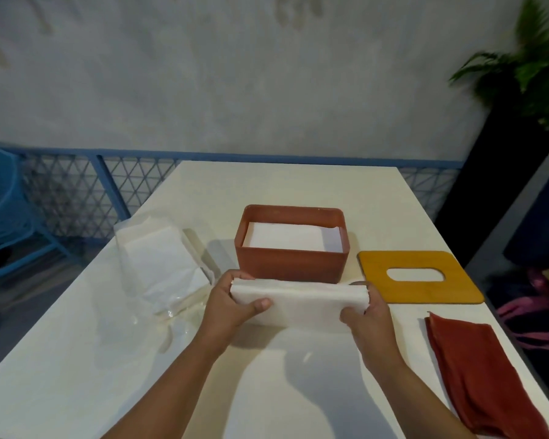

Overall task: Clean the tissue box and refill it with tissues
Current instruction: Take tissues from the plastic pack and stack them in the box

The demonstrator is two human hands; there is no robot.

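Both hands are on the stack (298, 304) of white tissues: the left hand (232, 307) pinches its left end, thumb on the near face and fingers behind, and the right hand (366, 315) clamps the right end the same way. Each grip is closed on the stack, which hangs level above the bench (76, 359), just on the near side of the box (292, 264).

The box stands open, with white tissues already lying flat inside, well below the rim. So the step in hand looks like topping it up. To do it well, I'd say keep the stack level and square to the box, long side to long side, carry it over the near wall and lower it straight. Thin sheets will fan or curl at the edges if either pinch loosens early, so both ends should let go together, low down. A corner caught on the rim would crumple the top sheets.

Further out: the yellow lid (420, 277), slot up, lies flat to the right of the box, ready to go on afterwards. A red cloth (476, 372) lies folded at the near right. At left, the clear wrapper (159, 267) still holds some tissues.
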